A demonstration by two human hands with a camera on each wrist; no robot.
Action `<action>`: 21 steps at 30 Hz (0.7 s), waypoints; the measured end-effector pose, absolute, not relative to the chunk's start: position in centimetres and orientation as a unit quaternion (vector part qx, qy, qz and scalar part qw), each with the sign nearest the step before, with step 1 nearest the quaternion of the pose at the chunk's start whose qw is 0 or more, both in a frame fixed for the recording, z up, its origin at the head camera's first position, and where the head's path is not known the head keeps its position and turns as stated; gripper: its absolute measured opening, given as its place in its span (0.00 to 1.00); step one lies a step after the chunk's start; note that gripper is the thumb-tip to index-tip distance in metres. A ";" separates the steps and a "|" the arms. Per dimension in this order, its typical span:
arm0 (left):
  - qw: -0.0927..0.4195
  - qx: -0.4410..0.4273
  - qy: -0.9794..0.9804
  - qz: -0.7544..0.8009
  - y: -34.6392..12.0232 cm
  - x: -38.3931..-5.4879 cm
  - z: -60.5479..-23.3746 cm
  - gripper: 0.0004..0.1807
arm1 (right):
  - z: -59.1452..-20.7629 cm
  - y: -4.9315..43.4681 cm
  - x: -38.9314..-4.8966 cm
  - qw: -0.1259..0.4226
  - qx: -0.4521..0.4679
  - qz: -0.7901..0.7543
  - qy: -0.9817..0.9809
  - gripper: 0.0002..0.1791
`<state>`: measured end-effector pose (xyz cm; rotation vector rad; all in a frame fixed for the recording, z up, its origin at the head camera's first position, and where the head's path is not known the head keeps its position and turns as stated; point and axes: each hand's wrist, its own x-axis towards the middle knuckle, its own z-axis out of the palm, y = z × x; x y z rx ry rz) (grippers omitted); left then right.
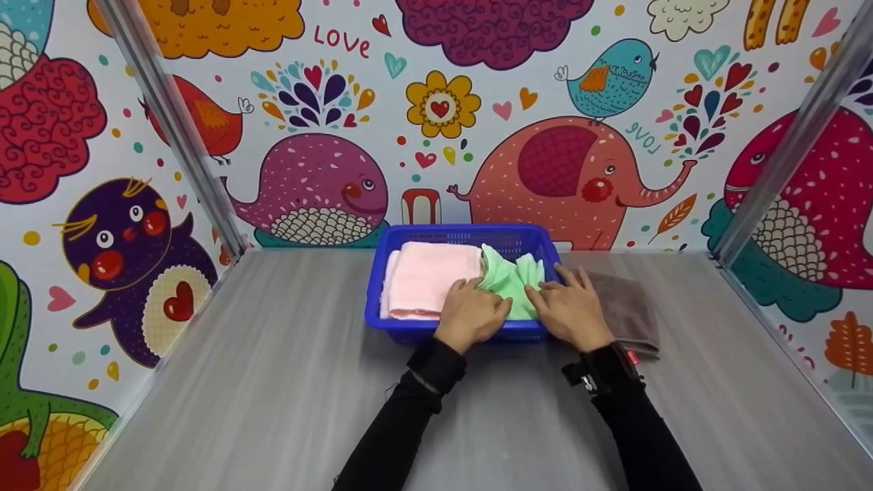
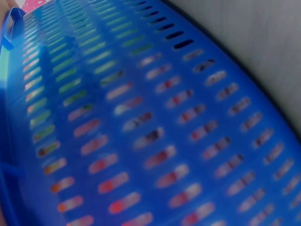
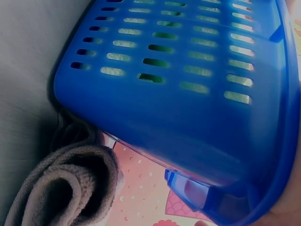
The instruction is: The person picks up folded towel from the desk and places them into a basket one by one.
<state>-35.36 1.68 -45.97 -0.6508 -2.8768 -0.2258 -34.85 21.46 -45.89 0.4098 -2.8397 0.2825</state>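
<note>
A blue plastic basket [image 1: 372, 300] with slotted walls stands on the table, a folded pink towel [image 1: 433, 273] in its left part. Beside that towel, in the right part, lies a rumpled light green towel [image 1: 511, 276]. My left hand [image 1: 473, 314] reaches over the front rim, its fingers at the border of the two towels and the thumb on the green one. Over the right front corner, my right hand [image 1: 574, 310] touches the green towel with its fingers spread. Both wrist views show mainly the basket's outer wall [image 2: 141, 94], the fingertips being hidden there.
A folded brown towel [image 1: 627, 310] lies on the grey table [image 1: 293, 382] just right of the basket; its rolled fold [image 3: 70, 183] shows close to the basket in the right wrist view. Cartoon-printed walls [image 1: 436, 170] with metal posts [image 1: 177, 129] enclose the table's back and sides.
</note>
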 end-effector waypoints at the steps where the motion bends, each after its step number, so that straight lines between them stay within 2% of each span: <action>1: 0.086 -0.218 -0.969 -0.076 1.7 -35.3 -45.9 0.27 | -45.8 21.5 -34.9 0.122 0.139 0.097 -0.978 0.33; 6: 0.056 -0.213 -0.973 -0.068 1.7 -35.4 -45.8 0.29 | -45.7 21.5 -34.9 0.095 0.136 0.091 -0.982 0.36; 9: 0.057 -0.215 -0.972 -0.068 1.7 -35.4 -45.8 0.29 | -45.8 21.5 -34.8 0.095 0.136 0.090 -0.982 0.36; 21: 0.146 -0.219 -0.961 -0.086 1.6 -35.4 -46.4 0.26 | -46.6 21.8 -34.9 0.170 0.145 0.147 -0.963 0.25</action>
